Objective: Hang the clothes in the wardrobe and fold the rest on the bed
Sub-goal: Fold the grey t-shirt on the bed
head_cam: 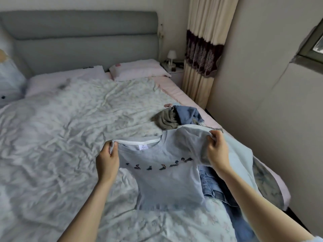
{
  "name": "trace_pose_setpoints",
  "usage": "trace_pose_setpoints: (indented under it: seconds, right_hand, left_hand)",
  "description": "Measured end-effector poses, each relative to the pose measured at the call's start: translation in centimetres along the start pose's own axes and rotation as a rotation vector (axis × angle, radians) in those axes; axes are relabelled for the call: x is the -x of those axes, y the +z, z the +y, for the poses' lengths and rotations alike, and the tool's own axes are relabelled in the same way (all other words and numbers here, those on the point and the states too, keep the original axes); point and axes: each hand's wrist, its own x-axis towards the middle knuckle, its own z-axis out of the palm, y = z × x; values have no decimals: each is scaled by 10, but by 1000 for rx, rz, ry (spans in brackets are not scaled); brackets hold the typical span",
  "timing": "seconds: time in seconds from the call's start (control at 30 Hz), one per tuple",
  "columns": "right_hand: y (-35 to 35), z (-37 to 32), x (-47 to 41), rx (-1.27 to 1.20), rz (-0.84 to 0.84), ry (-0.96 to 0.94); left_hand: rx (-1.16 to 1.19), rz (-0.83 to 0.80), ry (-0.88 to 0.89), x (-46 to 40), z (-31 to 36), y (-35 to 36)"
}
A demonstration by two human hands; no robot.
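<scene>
At the lower centre of the frame, a light grey cotton T-shirt with a white neckband and a row of small dark printed figures [164, 173] hangs spread between 2 hands, its hem just reaching the crumpled pale floral duvet on the bed [73, 119]. The left hand [107, 158] pinches the neckband at 1 shoulder, fingers curled tight on the cloth; the right hand [217, 151] grips the other shoulder, fingers clamped over a bunched fold.

The right-side grip looks the weaker point: it holds gathered fabric rather than a seam, so the shoulder could slip and the shirt would land skewed, making a crooked fold. The hem may also drag onto the blue denim jeans [212, 182] lying just beside it at lower right and wrinkle there. A pale blue garment [241, 154] behind the right wrist could get caught up too.

No basket, box or drawer shows (the wardrobe is out of view). The loose pile of an olive-grey garment [166, 120] and a blue one [187, 113] sits directly on the bed at centre right.
</scene>
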Motion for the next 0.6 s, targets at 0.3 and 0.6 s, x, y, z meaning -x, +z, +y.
trace_pose_setpoints:
  seconds: [0.3, 0.6]
  right_hand:
    - [-5, -40, -4, -218, 20, -20]
    - [12, -36, 5, -34, -65, -105]
  left_hand:
    - [305, -527, -233, -29, 3, -33]
    - [10, -240, -51, -8, -4, -51]
